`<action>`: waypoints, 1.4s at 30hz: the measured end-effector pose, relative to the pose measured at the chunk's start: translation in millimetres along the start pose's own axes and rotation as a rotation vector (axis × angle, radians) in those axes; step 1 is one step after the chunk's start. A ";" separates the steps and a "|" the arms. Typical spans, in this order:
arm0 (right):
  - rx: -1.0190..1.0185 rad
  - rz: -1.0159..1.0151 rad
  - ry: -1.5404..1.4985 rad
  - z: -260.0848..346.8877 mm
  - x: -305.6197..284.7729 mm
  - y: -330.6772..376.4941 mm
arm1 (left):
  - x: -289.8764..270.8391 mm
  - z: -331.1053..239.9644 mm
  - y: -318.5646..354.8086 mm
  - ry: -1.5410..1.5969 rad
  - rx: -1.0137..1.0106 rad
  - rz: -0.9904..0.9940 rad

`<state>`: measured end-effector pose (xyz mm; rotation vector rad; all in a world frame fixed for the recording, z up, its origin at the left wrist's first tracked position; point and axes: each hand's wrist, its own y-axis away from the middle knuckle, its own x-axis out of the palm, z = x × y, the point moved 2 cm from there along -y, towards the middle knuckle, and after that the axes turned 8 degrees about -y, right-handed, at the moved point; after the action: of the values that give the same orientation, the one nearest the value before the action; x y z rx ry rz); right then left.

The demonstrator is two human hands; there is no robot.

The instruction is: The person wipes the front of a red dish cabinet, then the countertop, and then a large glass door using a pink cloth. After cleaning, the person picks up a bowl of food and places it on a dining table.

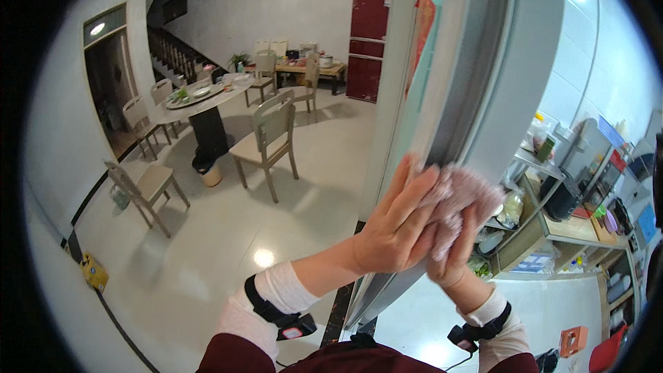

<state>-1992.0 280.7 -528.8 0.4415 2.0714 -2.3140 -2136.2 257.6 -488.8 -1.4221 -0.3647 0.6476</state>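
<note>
A fluffy pink cloth [476, 190] is bunched against the edge of a grey sliding door frame [476, 90]. My left hand [394, 228] presses on the cloth's left side, its fingers long and pointing up, the tips slightly blurred; its thumb is hidden. From the right, my right hand [456, 252] grips the lower part of the cloth, with folds showing between its fingers. The two hands almost meet around the frame's edge. Both forearms wear pale sleeves and black straps with small devices.
On the left, a room holds an oval table [207, 100] with dishes, several chairs [269, 138], a dark red cabinet [368, 45] and a bin [209, 171]. Right of the frame, a kitchen counter [566, 228] carries containers and bags. An orange crate [573, 340] sits on its floor.
</note>
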 end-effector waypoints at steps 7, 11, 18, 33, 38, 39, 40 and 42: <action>-0.063 0.090 0.062 14.6 5.1 22.5 | 1.2 -5.8 50.4 0.013 0.043 0.041; -0.033 0.147 0.112 12.9 -8.4 -13.3 | -0.3 -1.3 25.4 0.017 0.021 0.049; -0.109 0.048 0.113 9.8 -24.7 -91.6 | -5.4 8.5 -48.8 -0.019 0.041 -0.023; 0.092 0.058 -0.004 9.1 10.6 44.5 | 5.1 -5.9 80.0 -0.070 0.035 0.117; 0.142 0.181 0.085 13.9 3.1 36.6 | 2.6 -6.8 81.1 -0.121 0.061 0.182; 0.128 0.194 0.109 15.2 0.3 27.8 | 1.9 -5.6 73.2 -0.104 0.046 0.170; 0.114 0.207 0.133 16.2 -2.1 17.5 | 1.1 -3.0 62.5 -0.086 0.045 0.149; 0.073 0.169 0.136 15.9 -6.9 -8.3 | -1.5 1.5 35.9 -0.087 0.047 0.127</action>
<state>-1990.1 265.1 -517.8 0.7652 1.9215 -2.3256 -2145.2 258.6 -523.7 -1.3829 -0.3277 0.8185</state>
